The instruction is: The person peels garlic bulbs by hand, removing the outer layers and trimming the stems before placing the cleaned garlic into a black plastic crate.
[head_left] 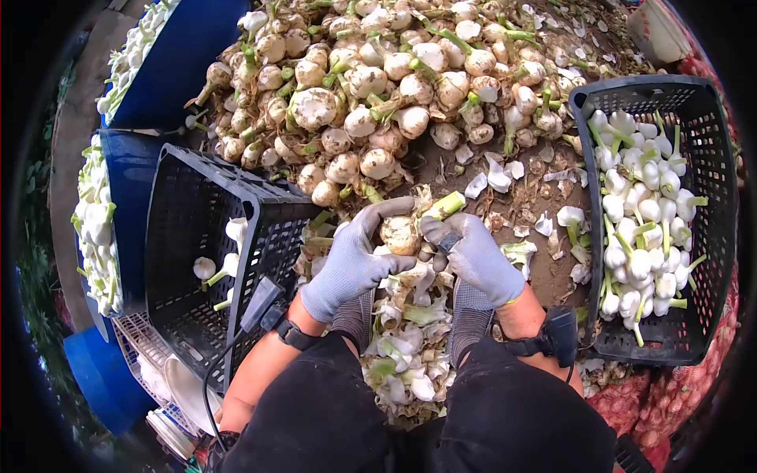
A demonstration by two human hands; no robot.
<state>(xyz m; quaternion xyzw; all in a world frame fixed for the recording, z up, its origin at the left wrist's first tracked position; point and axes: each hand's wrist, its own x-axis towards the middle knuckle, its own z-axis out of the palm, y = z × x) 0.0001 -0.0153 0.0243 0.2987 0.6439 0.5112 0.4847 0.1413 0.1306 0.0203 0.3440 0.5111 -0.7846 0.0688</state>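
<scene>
Brown soil (432,167) beyond your hands; garlic bulb (400,235) between them, probably light, firm, flaky-skinned, best held round its belly: left hand (343,272) pinches it, right hand (482,264) bunches its fingers, grip unclear.

From where I stand it looks like an outdoor garlic-sorting spot: bare dirt ground (544,272) beyond the gloved hands, a big heap of soiled bulbs (371,87) just past them, black plastic crates (587,91) on both sides, blue bins (134,197) heaped with cleaned bulbs farther left, red mesh sacks (678,394) at far right.
</scene>
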